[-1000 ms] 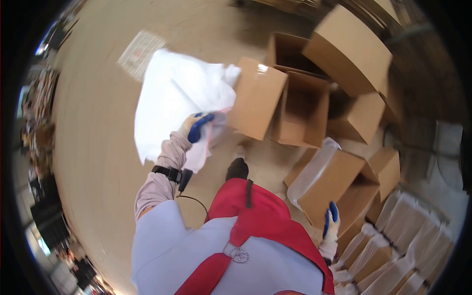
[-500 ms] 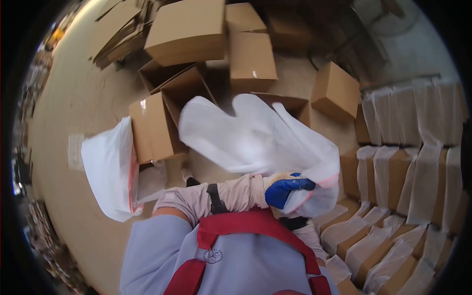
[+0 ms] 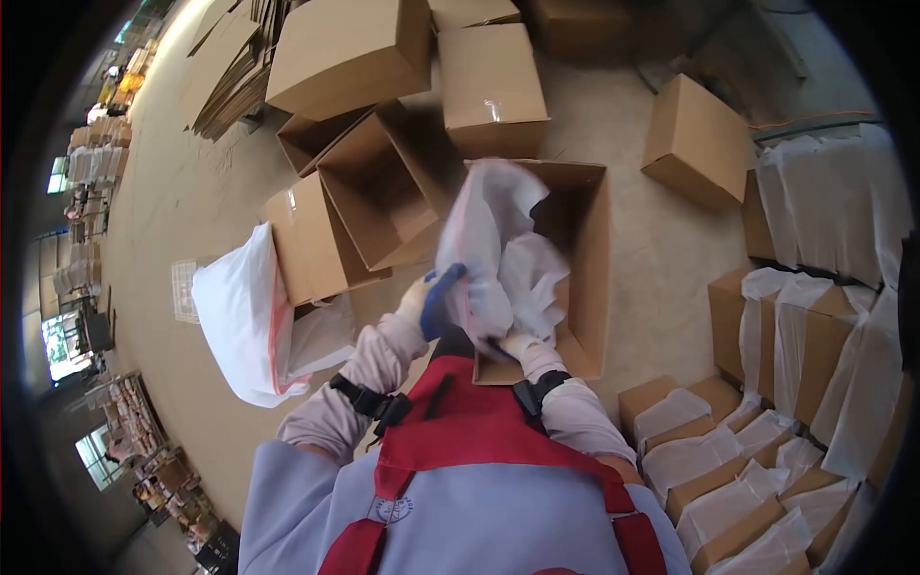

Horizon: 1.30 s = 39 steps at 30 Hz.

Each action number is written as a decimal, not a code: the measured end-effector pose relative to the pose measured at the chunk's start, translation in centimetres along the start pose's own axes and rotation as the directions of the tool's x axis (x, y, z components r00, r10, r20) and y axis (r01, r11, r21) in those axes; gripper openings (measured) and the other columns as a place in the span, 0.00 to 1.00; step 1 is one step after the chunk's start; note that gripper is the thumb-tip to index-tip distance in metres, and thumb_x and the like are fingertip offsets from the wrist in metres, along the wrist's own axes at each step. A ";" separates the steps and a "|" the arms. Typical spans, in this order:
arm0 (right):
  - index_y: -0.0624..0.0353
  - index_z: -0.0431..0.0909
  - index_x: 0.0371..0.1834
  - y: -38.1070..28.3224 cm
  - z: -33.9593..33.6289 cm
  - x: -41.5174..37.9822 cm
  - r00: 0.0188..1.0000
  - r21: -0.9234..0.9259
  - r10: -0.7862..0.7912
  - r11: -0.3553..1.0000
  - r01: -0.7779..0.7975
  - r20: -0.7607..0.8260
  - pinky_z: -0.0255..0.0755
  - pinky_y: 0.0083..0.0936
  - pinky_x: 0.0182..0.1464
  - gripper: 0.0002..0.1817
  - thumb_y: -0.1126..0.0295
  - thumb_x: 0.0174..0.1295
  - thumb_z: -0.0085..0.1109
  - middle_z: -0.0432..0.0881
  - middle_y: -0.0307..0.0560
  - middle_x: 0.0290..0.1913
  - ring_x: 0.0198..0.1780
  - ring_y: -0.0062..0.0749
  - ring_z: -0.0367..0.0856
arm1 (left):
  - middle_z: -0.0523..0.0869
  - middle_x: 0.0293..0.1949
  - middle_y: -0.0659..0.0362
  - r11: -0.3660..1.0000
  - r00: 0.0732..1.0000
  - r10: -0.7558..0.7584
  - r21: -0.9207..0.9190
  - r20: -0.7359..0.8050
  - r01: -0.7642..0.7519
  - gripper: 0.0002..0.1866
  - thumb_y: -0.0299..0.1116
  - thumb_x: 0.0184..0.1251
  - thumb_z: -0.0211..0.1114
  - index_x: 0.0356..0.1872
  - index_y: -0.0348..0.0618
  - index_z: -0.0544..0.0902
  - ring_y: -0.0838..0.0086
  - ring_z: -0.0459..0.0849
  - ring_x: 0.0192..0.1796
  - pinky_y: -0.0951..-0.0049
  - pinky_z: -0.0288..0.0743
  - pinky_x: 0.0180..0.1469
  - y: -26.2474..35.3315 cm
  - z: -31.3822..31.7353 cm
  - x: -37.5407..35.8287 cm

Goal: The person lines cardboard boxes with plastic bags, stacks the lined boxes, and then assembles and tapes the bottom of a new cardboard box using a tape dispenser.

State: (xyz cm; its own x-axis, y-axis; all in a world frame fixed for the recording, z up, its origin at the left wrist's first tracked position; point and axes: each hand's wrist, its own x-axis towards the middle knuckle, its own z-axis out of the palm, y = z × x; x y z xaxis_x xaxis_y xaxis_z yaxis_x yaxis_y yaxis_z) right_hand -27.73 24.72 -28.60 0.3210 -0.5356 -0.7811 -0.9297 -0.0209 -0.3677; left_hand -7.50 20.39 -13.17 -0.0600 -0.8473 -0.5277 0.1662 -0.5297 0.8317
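Note:
A thin white bag (image 3: 522, 278) with a pinkish-red edge hangs bunched over an open cardboard box (image 3: 591, 259) in front of me. My left hand (image 3: 433, 299), in a white glove with a blue coating, grips the bag's left side by that edge. Lower down, my right hand (image 3: 525, 347) is at the near side of the bag, its fingers partly hidden in the material, and appears to hold the edge. The bag's lower part dips inside the box.
To the left lies a stack of white bags (image 3: 235, 321) against a taped box (image 3: 305, 240). Another open box (image 3: 388, 187) tilts beside it. Closed boxes (image 3: 494, 81) stand ahead. Rows of boxes draped in white material (image 3: 795, 326) line the right. Flattened cardboard (image 3: 230, 72) leans far left.
The bag was spread wide and is now gathered over the open box. My left hand has moved left along with it, and my right hand has come into view at its near side.

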 end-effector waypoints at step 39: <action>0.61 0.75 0.50 28.2 -43.3 -2.7 0.299 0.306 0.231 0.923 0.233 -0.926 0.72 0.28 0.44 0.18 0.61 0.61 0.55 0.82 0.49 0.39 0.39 0.35 0.79 | 0.82 0.36 0.61 0.998 0.841 0.065 0.036 -0.538 -0.054 0.17 0.40 0.66 0.58 0.46 0.36 0.79 0.79 0.79 0.33 0.76 0.75 0.37 9.5 -10.9 12.2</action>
State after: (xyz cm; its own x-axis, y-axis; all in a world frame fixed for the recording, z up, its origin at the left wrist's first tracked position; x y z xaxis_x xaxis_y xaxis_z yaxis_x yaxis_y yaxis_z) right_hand -62.60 -11.00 -14.99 -0.2861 -0.9466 0.1484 -0.7280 0.1141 -0.6761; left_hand 4.07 5.45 -13.60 0.4898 -0.7261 -0.4826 0.1334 -0.4846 0.8645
